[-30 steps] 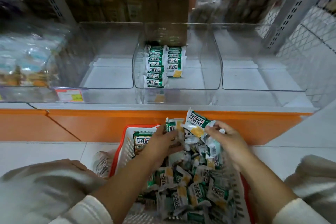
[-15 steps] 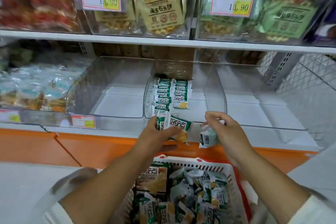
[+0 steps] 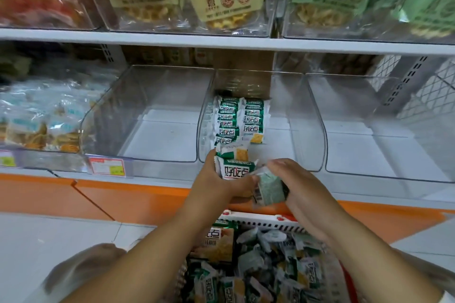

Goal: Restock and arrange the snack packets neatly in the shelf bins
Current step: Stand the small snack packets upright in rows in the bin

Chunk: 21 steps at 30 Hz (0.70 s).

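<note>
My left hand [image 3: 216, 181] grips a small stack of green-and-white snack packets [image 3: 234, 163] just in front of the middle clear bin [image 3: 307, 130]. My right hand [image 3: 295, 184] holds one pale green packet [image 3: 269, 187] beside them, the two hands nearly touching. Inside the middle bin two neat rows of the same packets [image 3: 240, 120] lie at the left. Below my arms a red-and-white basket [image 3: 266, 222] holds a loose heap of several more packets [image 3: 258, 265].
Clear bins stand left [image 3: 147, 118] and right [image 3: 381, 130] of the middle one, both bare inside. A further bin at far left holds bagged biscuits [image 3: 37, 120]. The upper shelf [image 3: 221, 42] carries large snack bags and price tags. An orange plinth [image 3: 98, 199] runs below the shelf.
Both hands rose from the basket to the front of the middle bin, carrying packets. My right hand has drawn in next to the left. The view tilted upward.
</note>
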Motion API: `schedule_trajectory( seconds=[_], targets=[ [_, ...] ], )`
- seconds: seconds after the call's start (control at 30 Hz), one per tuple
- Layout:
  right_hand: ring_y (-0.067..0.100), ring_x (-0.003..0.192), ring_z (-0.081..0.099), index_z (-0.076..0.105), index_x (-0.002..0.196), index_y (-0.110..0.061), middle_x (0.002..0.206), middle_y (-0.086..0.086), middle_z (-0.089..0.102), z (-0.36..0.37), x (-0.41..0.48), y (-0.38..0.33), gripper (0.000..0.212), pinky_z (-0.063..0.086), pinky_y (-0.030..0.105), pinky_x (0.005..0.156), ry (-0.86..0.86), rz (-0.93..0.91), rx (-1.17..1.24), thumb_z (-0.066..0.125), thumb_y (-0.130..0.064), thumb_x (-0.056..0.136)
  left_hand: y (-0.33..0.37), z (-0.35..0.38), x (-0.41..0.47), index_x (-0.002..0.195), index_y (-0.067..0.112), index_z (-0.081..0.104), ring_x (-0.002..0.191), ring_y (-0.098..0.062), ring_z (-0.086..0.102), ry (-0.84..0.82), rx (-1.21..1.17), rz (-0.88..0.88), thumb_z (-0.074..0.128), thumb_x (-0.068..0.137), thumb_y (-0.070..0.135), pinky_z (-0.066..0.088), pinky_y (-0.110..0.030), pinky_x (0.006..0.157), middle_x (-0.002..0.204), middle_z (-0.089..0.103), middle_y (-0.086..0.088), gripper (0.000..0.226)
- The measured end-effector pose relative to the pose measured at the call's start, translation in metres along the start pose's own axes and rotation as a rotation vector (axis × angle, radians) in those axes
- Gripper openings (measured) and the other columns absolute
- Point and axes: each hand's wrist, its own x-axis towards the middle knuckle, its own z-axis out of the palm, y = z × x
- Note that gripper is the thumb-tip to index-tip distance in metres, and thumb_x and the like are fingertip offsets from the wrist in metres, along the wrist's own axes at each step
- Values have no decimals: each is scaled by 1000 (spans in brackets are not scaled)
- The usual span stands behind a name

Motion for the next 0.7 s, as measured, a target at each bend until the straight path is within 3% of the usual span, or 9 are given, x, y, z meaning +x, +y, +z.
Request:
schedule_trajectory(
  seconds=[0.07,0.17,0.3,0.47,0.53,0.6,0.7],
  targets=[
    [23,106,67,66,111,-24,111,4,70,-11,-2,0,24,50,48,97,-125,-48,-10,68,-26,87,4,-8,1,119,14,55,86,-28,74,21,-73,-34,80,77,4,62,-40,73,102,74,-12,50],
    [18,102,68,62,116,-27,107,-3,72,-16,-9,-1,36,52,33,89,-127,-150,-80,68,-8,86,7,-14,-1,121,11,58,83,-24,74,-2,-139,-59,76,79,6,61,-37,70,100,76,-8,45],
    [11,86,70,52,103,-31,104,-11,70,-11,-14,-1,29,56,29,75,28,-311,-219,69,-15,86,8,-16,-6,121,8,60,91,-29,74,-22,-175,-69,76,73,16,62,-37,72,103,76,-11,52],
    [0,85,63,59,98,-45,93,-19,65,-8,-20,-2,14,49,14,69,54,-409,-418,61,-33,91,8,-16,-9,124,10,58,93,-29,74,7,-211,-48,76,71,19,62,-40,76,106,75,-10,57],
    [1,90,64,56,106,-52,100,-21,64,-8,-21,-2,33,51,17,76,-39,-312,-368,71,-42,79,8,-15,-10,126,10,58,97,-28,73,18,-217,-42,76,71,19,61,-41,77,109,75,-10,59],
    [5,97,63,49,114,-56,115,-19,57,-6,-21,1,57,53,22,81,-79,-245,-411,82,-38,72,7,-13,-11,127,11,58,99,-28,72,20,-233,-47,76,70,19,61,-42,78,110,74,-10,60],
    [3,97,61,49,115,-52,120,-14,48,-4,-20,3,55,52,18,76,-17,-276,-466,80,-25,77,7,-13,-12,126,10,58,99,-29,72,23,-232,-52,78,68,19,61,-42,79,110,74,-11,62]
  ],
)
